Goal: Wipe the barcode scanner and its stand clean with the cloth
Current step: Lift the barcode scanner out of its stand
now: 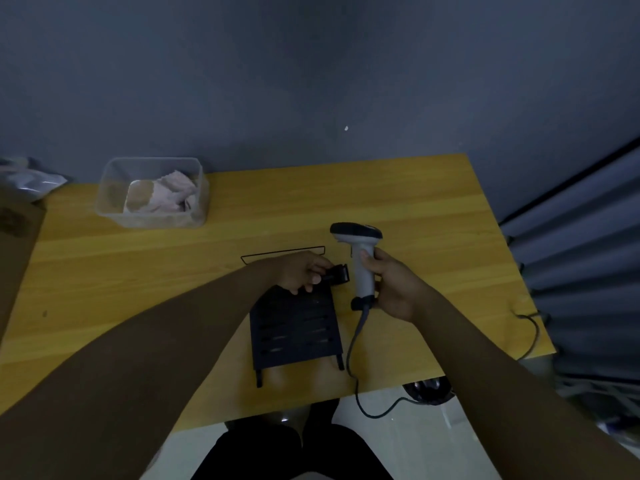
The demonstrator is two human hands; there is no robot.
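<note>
My right hand grips the grey handle of the barcode scanner, holding it upright just right of the stand, its dark head pointing left. The scanner's cable hangs off the table's front edge. The black stand lies flat on the wooden table, slotted base toward me. My left hand holds the stand's black cradle clip at its far end. A pale pink cloth lies crumpled inside a clear plastic tub at the back left, away from both hands.
The clear tub also holds a tan-and-white pad. A black outlined rectangle is marked on the table behind the stand. A cardboard box and plastic bag sit at the far left. Corrugated metal stands to the right.
</note>
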